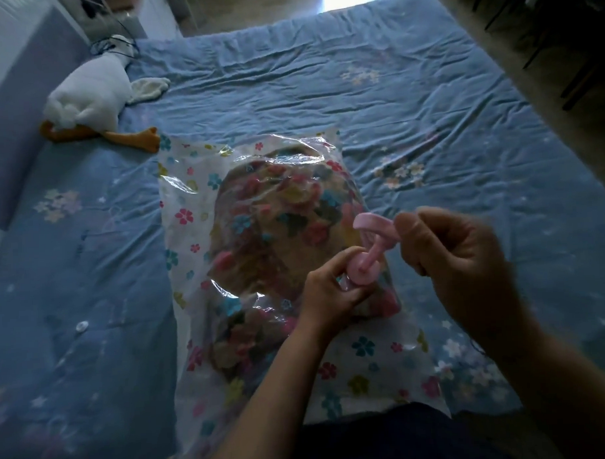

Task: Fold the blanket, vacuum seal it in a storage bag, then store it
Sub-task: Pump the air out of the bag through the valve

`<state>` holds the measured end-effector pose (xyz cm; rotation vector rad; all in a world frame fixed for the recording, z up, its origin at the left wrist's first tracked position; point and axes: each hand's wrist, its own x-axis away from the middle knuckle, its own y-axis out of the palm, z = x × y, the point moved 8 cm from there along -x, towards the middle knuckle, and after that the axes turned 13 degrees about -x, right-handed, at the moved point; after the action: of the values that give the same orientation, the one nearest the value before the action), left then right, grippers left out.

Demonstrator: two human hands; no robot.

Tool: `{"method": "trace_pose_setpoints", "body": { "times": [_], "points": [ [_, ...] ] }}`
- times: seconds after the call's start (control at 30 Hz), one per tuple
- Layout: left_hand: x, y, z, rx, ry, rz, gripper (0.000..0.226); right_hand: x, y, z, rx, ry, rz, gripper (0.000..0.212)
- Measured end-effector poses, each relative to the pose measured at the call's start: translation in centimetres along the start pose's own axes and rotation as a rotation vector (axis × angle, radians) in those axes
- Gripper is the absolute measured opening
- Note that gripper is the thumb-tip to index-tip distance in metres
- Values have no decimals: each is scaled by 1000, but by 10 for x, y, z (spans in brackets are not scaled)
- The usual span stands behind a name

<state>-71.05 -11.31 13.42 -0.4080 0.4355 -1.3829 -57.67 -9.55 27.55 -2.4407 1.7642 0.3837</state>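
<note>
Left hand (330, 290) fingers grip the pink pump (362, 265) base on the storage bag (190, 212); right hand (456, 255) fingers curl round its handle, blanket (277, 230) beneath, inside the bag.

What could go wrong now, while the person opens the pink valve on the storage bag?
1. The left hand holds the pink valve base while the right hand lifts its cap; a strong pull might tear the thin storage bag around it.
2. The bag looks wrinkled over the blanket, so folds may trap air.
</note>
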Motion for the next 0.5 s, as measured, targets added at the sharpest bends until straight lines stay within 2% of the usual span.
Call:
{"method": "trace_pose_setpoints", "body": {
  "times": [0.13, 0.2, 0.3, 0.4, 0.47, 0.5],
  "points": [
    [4, -3, 2, 30, -12, 16, 42, 18, 5, 80, 254, 299, -38, 67],
    [6, -5, 3, 49, -19, 25, 41, 17, 6, 90, 315, 347, -34, 67],
    [-1, -7, 3, 62, -5, -6, 46, 5, 10, 44, 275, 240, 39, 53],
    [-10, -7, 2, 27, 30, -39, 56, -4, 12, -13, 53, 44, 96, 43],
    [-10, -6, -2, -2, 39, -54, 58, -2, 10, -17, 16, -14, 109, 42],
    [-9, -6, -4, -8, 39, -59, 58, 0, 10, -5, 57, 17, 114, 47]
  ]
}}
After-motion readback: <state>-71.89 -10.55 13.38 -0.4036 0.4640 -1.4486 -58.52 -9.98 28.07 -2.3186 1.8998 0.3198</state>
